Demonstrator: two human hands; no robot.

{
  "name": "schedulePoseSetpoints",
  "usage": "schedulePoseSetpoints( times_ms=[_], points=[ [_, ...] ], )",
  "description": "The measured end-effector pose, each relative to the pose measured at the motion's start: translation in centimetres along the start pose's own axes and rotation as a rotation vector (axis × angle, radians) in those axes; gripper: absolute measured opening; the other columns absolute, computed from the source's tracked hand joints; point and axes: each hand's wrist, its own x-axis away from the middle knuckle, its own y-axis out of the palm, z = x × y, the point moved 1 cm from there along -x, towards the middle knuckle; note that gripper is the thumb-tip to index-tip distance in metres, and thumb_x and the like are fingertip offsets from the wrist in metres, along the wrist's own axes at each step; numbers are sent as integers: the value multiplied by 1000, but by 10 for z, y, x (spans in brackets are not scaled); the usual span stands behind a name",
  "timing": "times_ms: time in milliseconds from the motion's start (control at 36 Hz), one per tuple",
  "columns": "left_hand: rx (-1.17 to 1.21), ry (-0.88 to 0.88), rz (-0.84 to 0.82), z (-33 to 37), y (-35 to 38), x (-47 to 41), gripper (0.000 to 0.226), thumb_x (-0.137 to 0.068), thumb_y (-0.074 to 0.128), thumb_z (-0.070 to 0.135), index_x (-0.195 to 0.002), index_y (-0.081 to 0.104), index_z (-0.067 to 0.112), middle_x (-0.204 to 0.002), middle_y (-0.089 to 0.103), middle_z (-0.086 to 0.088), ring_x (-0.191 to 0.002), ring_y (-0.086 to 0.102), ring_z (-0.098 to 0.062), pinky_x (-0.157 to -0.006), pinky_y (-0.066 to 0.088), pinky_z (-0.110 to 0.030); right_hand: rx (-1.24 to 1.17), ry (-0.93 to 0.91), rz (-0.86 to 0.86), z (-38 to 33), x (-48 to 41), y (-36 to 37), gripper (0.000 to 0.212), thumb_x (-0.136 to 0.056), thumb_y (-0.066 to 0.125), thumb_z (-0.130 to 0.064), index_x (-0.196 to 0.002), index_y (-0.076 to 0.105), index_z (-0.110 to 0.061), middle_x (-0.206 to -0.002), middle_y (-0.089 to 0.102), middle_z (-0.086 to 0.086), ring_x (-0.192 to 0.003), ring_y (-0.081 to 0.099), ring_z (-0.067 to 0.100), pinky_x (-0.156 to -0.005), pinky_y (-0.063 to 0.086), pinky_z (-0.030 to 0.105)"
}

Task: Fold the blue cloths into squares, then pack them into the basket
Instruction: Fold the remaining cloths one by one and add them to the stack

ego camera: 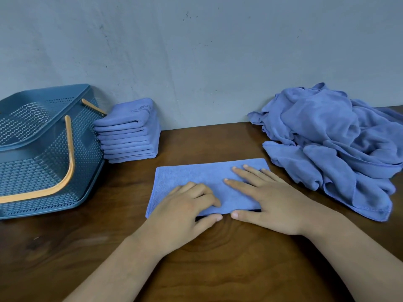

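The fingers [246, 175] of the right hand [272, 203] lie straight and spread apart, flat on the right half of the cloth [192, 173], their tips just short of its far edge. The thumb lies along the near edge. The left hand [181, 212] has its fingers [205, 192] bent and close together, tips down on the cloth near its middle, just beside the right index finger. Its thumb touches the near edge, almost meeting the right thumb; whether it pinches that edge cannot be told.

The cloth is folded into a long rectangle and lies flat on the table [218, 269] under both hands, its left end bare beyond the left knuckles.

Far left of the fingers stands the basket [43, 162], tilted, with orange handles. Between it and the fingers, further back, a stack [130, 136] of folded cloths leans on the wall [196, 51]. A loose pile [327, 136] lies just right of the right fingertips.
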Motion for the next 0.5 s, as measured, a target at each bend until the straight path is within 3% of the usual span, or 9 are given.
schedulePoseSetpoints(
  times_ms=[139, 250, 333, 389, 500],
  points=[
    [-50, 18, 47, 0, 1, -3, 23, -104, 53, 53, -106, 69, 35, -111, 60, 21, -101, 57, -5, -87, 54, -34, 3, -57, 160, 0, 0, 0, 72, -92, 42, -85, -157, 34, -55, -165, 23, -32, -156, 5, -9, -128, 3, 27],
    [-37, -10, 44, 4, -3, -4, 20, -106, 51, 51, -100, 65, 39, -107, 60, 24, -98, 55, -1, -83, 52, -27, -58, 18, 172, 5, 2, -1, 67, -91, 37, -89, -150, 44, -58, -161, 31, -34, -152, 16, -11, -127, 16, 31],
    [-57, 5, 27, 8, -8, -3, 23, -108, 47, 51, -97, 63, 39, -101, 59, 23, -94, 53, 0, -75, 49, -22, -320, 102, 283, 8, 2, -6, 45, -104, 38, -69, -135, 64, -48, -145, 52, -34, -139, 39, -14, -118, 32, 23],
    [-55, 40, -8, 12, -12, -2, 24, -108, 47, 51, -96, 63, 39, -98, 59, 22, -92, 53, 0, -72, 48, -23, -328, 184, 353, 15, -2, -6, 35, -107, 46, -53, -136, 64, -42, -143, 55, -31, -134, 46, -8, -111, 38, 19],
    [36, 123, -100, 20, -20, 3, 19, -107, 54, 43, -93, 63, 36, -93, 59, 19, -88, 53, -3, -78, 47, -24, -166, 341, 232, 23, -6, -4, 53, -105, 48, -43, -157, 44, -36, -161, 41, -20, -149, 34, 6, -119, 28, 25]
  ],
)
